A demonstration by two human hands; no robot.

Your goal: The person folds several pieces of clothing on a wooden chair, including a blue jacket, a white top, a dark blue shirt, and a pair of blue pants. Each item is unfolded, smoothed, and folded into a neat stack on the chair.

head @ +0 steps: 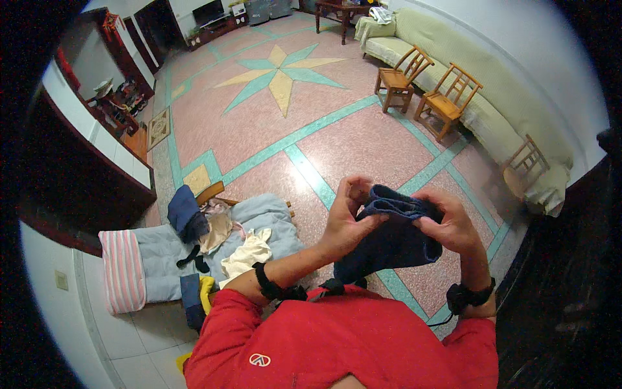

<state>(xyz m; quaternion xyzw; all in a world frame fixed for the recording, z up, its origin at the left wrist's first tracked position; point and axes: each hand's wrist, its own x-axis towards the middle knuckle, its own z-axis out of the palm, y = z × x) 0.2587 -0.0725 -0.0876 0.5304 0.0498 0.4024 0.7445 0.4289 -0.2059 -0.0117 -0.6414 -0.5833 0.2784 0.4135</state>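
A dark blue cloth garment (388, 248), gathered in folds along its top edge, hangs between both hands in front of my red shirt. My left hand (350, 214) pinches one side of the folded edge, thumb on the near face. The other side of that edge is gripped by my right hand (444, 219), with the thumb pressed on the fabric. To the left, a grey-blue padded cover (267, 209) bears a cream garment (249, 253), a beige cloth (216, 231), a folded blue garment (187, 211) and black socks (194, 260).
A pink-striped pillow (124, 272) lies at the cover's left end. Blue and yellow cloths (193, 296) hang beside my left elbow. Wooden chairs (398, 80) stand along a covered sofa (452, 68) at the upper right. A dark surface (554, 291) is at the right.
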